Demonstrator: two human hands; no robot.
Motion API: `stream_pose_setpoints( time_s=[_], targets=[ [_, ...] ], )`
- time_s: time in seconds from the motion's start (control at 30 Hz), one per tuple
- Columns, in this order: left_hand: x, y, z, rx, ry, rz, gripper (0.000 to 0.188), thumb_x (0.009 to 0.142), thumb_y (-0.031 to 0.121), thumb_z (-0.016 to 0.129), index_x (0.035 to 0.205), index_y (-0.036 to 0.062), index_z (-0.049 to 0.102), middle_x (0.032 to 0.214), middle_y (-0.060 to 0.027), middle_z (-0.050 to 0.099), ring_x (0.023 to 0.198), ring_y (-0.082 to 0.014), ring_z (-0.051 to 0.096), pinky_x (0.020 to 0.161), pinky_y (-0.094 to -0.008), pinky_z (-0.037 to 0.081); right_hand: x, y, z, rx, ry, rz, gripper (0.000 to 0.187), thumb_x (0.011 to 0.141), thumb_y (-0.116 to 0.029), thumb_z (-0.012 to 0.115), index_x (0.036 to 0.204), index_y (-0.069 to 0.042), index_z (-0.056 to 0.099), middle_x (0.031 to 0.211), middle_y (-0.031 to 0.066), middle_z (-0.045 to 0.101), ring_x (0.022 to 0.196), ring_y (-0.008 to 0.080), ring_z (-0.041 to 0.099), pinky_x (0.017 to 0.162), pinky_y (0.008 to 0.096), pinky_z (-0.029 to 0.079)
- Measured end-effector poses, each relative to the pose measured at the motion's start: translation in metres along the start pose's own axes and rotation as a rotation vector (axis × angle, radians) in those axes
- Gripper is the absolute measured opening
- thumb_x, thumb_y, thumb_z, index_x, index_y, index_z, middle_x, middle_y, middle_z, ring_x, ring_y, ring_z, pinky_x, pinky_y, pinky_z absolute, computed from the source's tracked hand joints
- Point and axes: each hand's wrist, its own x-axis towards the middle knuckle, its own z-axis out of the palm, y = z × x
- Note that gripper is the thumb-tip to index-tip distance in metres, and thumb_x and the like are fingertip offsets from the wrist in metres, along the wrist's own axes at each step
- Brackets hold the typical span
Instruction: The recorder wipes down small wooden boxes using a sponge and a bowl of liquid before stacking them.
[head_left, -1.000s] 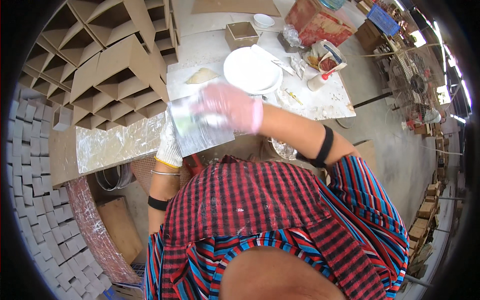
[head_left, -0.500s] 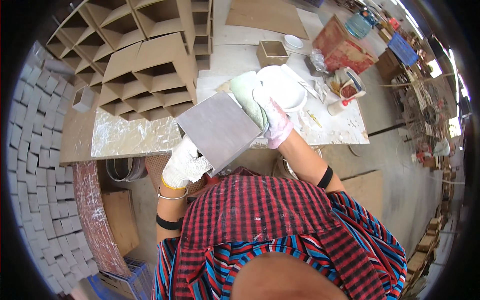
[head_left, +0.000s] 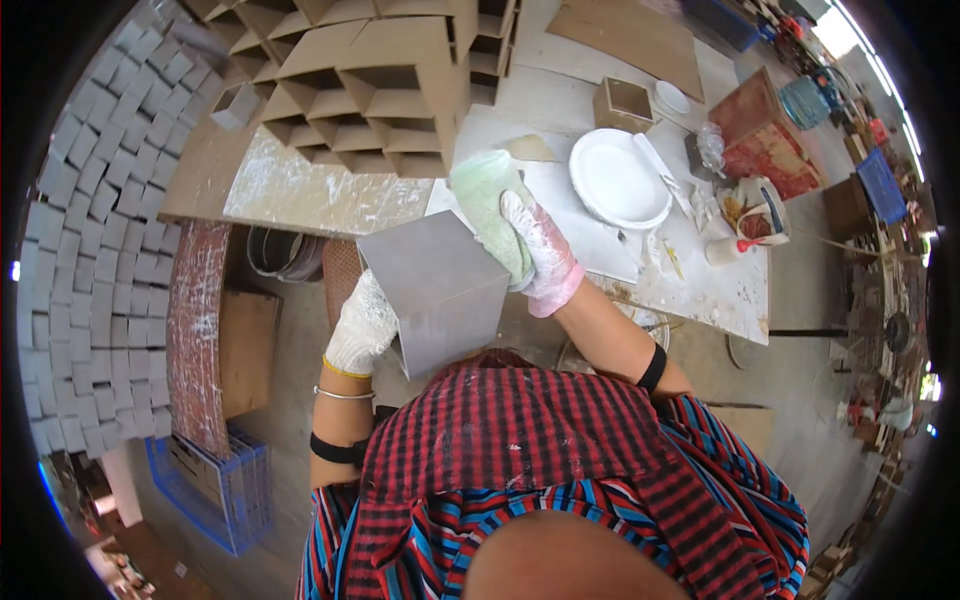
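Note:
A grey square box is held up in front of my apron, tilted so that two of its faces show. My left hand, in a white knitted glove, grips its left edge; the fingertips are hidden behind or inside it. In my right hand, whose glove is white with pink stains, is a folded pale green cloth. The cloth hangs against the box's right side, and whether it presses on it I cannot tell.
The worktable carries a white bowl, a small open box, a red-capped bottle and cardboard dividers. Stacked grey boxes line the left. A blue crate stands on the floor.
The box has turned so a second face shows toward me. The cloth has shifted off its far edge to the right side. My view has swung left.

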Motion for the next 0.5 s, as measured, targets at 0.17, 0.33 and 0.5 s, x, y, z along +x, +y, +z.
stream_pose_setpoints(
  time_s=[0.17, 0.33, 0.5],
  targets=[
    [-0.036, -0.047, 0.004, -0.728, 0.241, -0.19, 0.038, 0.091, 0.021, 0.049, 0.123, 0.0021, 0.048, 0.116, -0.0104, 0.056, 0.104, -0.0232, 0.055, 0.089, -0.0346, 0.046, -0.008, 0.02, 0.02, -0.199, -0.072, 0.043, 0.048, 0.088, -0.024, 0.057, 0.129, -0.006, 0.042, 0.117, 0.0052, 0.054, 0.104, 0.0158, 0.054, 0.09, 0.0284, 0.041],
    [-0.042, -0.045, -0.019, -1.151, 0.354, -0.198, 0.043, 0.093, 0.034, 0.043, 0.125, 0.0051, 0.047, 0.118, -0.01, 0.055, 0.106, -0.0264, 0.054, 0.089, -0.0395, 0.046, -0.005, 0.007, 0.051, -1.108, -0.447, -0.257, 0.047, 0.078, -0.015, 0.062, 0.123, -0.008, 0.051, 0.115, 0.01, 0.056, 0.103, 0.0238, 0.055, 0.091, 0.0327, 0.041],
    [-0.052, -0.054, -0.046, -1.325, 0.26, -0.266, 0.047, 0.094, 0.04, 0.04, 0.126, 0.0062, 0.046, 0.12, -0.0101, 0.053, 0.107, -0.024, 0.053, 0.089, -0.0388, 0.047, 0.024, 0.034, 0.088, -1.297, -0.787, -0.792, 0.04, 0.074, -0.013, 0.062, 0.114, -0.016, 0.059, 0.111, 0.0097, 0.057, 0.099, 0.0303, 0.054, 0.089, 0.0393, 0.042]
  ],
)
